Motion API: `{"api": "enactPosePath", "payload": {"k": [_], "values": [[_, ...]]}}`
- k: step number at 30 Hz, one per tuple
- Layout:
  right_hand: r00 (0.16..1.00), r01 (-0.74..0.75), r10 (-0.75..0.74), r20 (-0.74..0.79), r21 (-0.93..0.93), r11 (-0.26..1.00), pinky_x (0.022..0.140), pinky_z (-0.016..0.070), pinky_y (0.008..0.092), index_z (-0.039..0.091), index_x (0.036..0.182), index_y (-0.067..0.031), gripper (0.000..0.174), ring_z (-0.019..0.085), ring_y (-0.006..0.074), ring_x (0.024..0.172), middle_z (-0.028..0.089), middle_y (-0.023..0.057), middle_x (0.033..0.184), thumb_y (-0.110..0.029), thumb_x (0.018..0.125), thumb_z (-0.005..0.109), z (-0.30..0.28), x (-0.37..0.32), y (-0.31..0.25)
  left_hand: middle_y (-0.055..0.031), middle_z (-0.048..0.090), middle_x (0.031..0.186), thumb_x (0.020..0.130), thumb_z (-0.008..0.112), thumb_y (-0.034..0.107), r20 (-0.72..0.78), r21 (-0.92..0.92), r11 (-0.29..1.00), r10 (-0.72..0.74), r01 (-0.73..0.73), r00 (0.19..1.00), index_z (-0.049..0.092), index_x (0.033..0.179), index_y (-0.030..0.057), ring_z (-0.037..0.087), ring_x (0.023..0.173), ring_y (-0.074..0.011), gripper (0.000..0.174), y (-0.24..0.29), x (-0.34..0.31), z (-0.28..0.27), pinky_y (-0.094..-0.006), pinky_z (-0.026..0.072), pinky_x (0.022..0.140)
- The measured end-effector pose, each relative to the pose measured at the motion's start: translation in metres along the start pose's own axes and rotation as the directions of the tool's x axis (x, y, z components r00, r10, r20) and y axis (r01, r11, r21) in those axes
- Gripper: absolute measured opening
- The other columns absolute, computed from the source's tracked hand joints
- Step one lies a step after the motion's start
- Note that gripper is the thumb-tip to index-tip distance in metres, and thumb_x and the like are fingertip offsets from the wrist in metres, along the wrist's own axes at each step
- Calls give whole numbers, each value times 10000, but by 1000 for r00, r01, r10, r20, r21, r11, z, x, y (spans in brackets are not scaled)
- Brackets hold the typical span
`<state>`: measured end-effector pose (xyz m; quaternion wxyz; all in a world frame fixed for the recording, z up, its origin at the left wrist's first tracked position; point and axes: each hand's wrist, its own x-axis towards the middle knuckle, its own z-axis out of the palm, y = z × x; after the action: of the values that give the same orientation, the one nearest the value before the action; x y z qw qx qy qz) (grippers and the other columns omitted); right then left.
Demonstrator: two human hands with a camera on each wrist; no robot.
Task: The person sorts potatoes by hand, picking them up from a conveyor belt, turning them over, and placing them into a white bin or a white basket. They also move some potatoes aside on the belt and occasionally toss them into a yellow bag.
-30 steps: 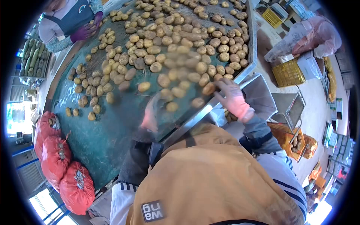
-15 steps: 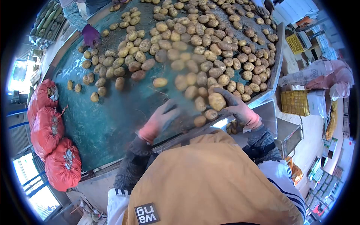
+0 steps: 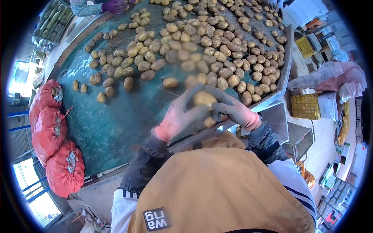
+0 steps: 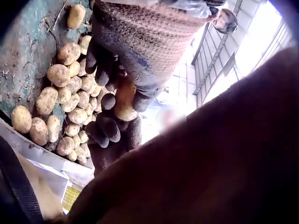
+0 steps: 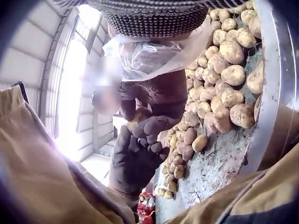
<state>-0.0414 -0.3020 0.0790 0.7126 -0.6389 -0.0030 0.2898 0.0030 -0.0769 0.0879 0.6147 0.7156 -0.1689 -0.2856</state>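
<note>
Both gloved hands meet around one large potato (image 3: pixel 204 99) just above the table's near edge. The left hand (image 3: pixel 182 113) has its fingers and thumb curled on the potato's left side. From the other side the right hand (image 3: pixel 231 106) grips it, fingertips close to the left hand's. In the left wrist view the potato (image 4: pixel 125 99) shows between the dark fingers of both hands. The right wrist view has the right hand (image 5: pixel 156 100) above and the left hand (image 5: pixel 134 163) below, the potato mostly hidden.
Many loose potatoes (image 3: pixel 229 50) cover the green table (image 3: pixel 105 132) beyond the hands. Red sacks (image 3: pixel 64 169) stand along its left side. A metal chute (image 3: pixel 275 121) is at the right edge, near a yellow crate (image 3: pixel 305 106). Another person's purple-gloved hand (image 3: pixel 115 6) is at the far side.
The right hand has brought the large potato left and off the pile's edge. My left hand has moved right and up to meet it. The purple-gloved hand has drawn back.
</note>
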Motion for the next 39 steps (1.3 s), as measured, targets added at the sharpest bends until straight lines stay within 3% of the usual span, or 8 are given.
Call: {"api": "enactPosePath", "payload": {"k": [4,8,12,14,19,26,31,39], "values": [[996,-81,84,-24,78,994,1020,454,374,345,1534,-74,686,550,265,1189,508,190,1399,-274,936,615,14,-14,1,-137,614,1287,994,559,159,-35,48,999,22,-20,999,476,1427,-23,593,1140,-166,477,-18,-5,2,-304,465,972],[954,57,-181,-239,-449,892,1002,464,358,393,1462,11,702,564,237,1190,573,189,1335,-299,905,687,23,-27,56,-100,656,1156,1001,539,150,163,-226,950,-184,218,969,520,1393,10,619,1025,-142,417,-41,-5,18,-267,485,894],[969,37,-25,-246,43,998,1049,424,366,515,1374,-14,591,545,248,1233,591,180,1312,-257,875,717,11,-98,59,-76,644,1146,994,548,144,153,-234,932,-248,279,957,534,1367,11,604,1011,-135,397,-34,-8,21,-272,489,872],[954,-176,73,-291,-345,922,1025,440,395,530,1348,-2,580,576,288,1191,610,199,1266,-267,866,712,-5,-135,60,-94,613,1278,992,559,143,70,-200,935,-285,294,956,491,1421,7,595,1112,-169,456,-69,-5,-10,-311,486,932],[586,-547,-325,-743,-658,517,976,454,454,599,1238,-12,473,586,405,1083,618,225,1141,-266,850,691,-33,-175,112,-90,614,1256,973,600,152,-271,-11,990,-135,138,953,503,1412,6,581,1100,-163,472,-144,-2,-78,-298,468,950],[707,-264,-535,-462,-875,405,903,463,485,642,1128,-59,359,578,407,1046,619,184,1112,-227,813,672,-67,-76,100,-150,583,1363,952,603,116,-604,182,976,17,117,797,524,1379,-44,543,1237,-229,463,-190,-28,-159,-329,393,1066],[963,-99,-229,-144,-976,196,942,431,485,609,1180,-83,390,525,366,1128,571,171,1205,-288,850,637,-55,-1,80,-217,538,1397,925,638,172,-746,409,853,107,326,657,495,1401,-45,513,1284,-324,542,-197,-54,-205,-388,383,1087],[771,66,-620,-149,-949,310,803,485,457,655,912,-64,166,609,358,892,641,154,922,-187,802,651,-104,40,63,-233,489,1438,931,643,230,-810,345,812,4,471,587,463,1433,-30,467,1329,-350,594,-223,-39,-250,-397,346,1121]]}}
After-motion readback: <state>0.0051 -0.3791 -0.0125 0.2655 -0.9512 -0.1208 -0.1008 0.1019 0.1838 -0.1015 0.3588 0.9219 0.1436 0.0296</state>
